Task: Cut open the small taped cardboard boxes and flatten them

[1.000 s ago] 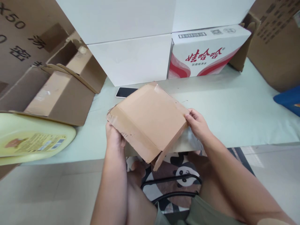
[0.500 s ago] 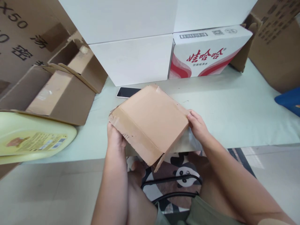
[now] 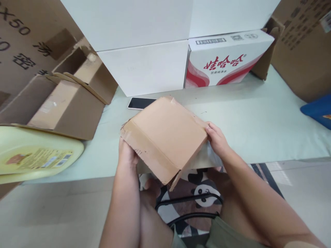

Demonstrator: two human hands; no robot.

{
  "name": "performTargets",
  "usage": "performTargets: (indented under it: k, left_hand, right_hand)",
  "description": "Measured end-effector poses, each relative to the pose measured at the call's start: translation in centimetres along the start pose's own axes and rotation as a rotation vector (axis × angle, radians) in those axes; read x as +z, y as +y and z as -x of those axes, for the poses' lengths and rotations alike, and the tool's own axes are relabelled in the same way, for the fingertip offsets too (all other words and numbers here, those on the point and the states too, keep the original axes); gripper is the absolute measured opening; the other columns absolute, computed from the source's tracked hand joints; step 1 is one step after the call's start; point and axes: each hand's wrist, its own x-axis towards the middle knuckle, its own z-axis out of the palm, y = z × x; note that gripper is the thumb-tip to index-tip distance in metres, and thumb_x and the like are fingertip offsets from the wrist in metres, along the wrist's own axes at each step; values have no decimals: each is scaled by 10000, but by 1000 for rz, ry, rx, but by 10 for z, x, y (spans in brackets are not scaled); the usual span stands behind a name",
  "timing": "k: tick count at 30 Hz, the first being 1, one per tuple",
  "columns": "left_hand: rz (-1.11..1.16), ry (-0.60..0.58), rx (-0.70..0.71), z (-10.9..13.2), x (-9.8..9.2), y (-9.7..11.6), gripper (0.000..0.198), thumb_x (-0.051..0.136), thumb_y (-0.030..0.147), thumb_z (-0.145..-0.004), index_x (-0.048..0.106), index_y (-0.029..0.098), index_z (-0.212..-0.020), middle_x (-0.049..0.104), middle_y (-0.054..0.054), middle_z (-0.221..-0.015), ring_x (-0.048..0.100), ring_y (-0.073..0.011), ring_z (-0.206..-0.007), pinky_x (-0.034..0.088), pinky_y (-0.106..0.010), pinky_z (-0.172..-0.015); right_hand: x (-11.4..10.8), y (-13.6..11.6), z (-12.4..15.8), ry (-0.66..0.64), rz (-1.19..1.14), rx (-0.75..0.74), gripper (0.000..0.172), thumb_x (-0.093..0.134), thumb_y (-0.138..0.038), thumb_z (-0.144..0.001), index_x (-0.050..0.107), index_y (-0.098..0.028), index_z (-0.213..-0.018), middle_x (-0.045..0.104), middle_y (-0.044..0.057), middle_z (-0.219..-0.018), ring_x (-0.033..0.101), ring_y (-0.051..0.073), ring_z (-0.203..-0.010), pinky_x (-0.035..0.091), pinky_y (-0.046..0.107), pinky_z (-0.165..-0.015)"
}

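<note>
A brown cardboard box point(image 3: 168, 132) is held tilted over the table's front edge, its plain face toward me and a torn flap hanging at the lower corner. My left hand point(image 3: 127, 151) grips its left corner, with the fingers partly hidden behind the cardboard. On the opposite side my right hand point(image 3: 216, 137) is closed on the right corner, thumb and fingers at the edge. Something clear, like plastic film point(image 3: 213, 155), shows below the right hand. Behind the box lies a dark-screened phone point(image 3: 141, 103), partly covered by it.
White cartons point(image 3: 144, 69) and a red-and-white water carton point(image 3: 224, 67) stand along the back. Open cardboard boxes point(image 3: 77, 113) and a yellow jug point(image 3: 38, 151) are on the left. A blue object point(image 3: 317, 110) sits at the right on the pale green tablecloth point(image 3: 258, 127).
The view has shifted slightly. Both hands keep the same hold on the cardboard box, and its tilt is almost unchanged.
</note>
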Motion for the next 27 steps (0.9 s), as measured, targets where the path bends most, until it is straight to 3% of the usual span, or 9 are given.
performTargets:
  k: [9, 14, 19, 27]
  left_hand:
    - [-47, 40, -91, 0, -6, -5, 537, 893, 454, -478, 696, 176, -894, 733, -20, -774, 648, -159, -652, 541, -300, -647]
    - [-47, 57, -59, -2, -5, -4, 535, 872, 490, -480, 705, 166, -872, 721, -15, -745, 625, -156, -608, 520, -295, -584]
    - [-15, 29, -56, -3, -5, -4, 430, 839, 433, -528, 694, 172, -836, 713, -12, -733, 631, -152, -620, 521, -294, -621]
    - [-16, 49, -19, -4, -6, -6, 416, 838, 408, -519, 676, 171, -820, 714, -11, -751, 636, -149, -638, 532, -299, -646]
  right_hand:
    - [3, -2, 1, -7, 48, -23, 284, 514, -492, -867, 501, -239, -738, 343, -45, -625, 325, 152, -590, 309, 309, -603]
    - [5, -3, 1, -15, 82, -28, 306, 509, -516, -869, 505, -236, -745, 393, -33, -647, 339, 155, -602, 332, 311, -607]
    - [5, -3, 1, -16, 85, -43, 314, 506, -524, -874, 501, -240, -742, 386, -33, -643, 331, 158, -603, 350, 317, -618]
    - [5, -4, 1, -25, 121, -47, 303, 484, -513, -879, 498, -240, -750, 432, -20, -680, 408, 176, -651, 391, 330, -662]
